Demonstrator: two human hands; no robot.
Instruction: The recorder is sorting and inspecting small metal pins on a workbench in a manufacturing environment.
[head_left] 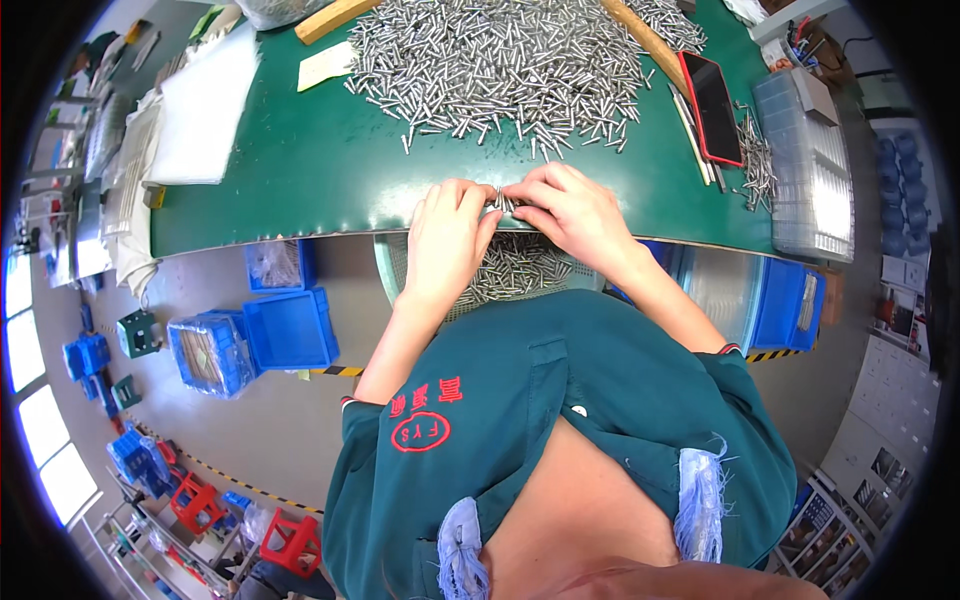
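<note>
My left hand (447, 236) and my right hand (572, 211) meet at the near edge of the green table (300, 170). Together their fingers pinch a small bundle of silver metal pins (500, 202) right at the table's edge. A large heap of the same pins (500, 65) covers the table farther back. Below the edge, between my forearms, a round container (520, 268) holds more pins.
A red-cased phone (712, 105) lies right of the heap, with thin sticks and a small pin pile (757, 165) beside it. A clear plastic box (810, 165) stands at the right. Wooden bars frame the heap. Blue bins (290, 330) sit on the floor.
</note>
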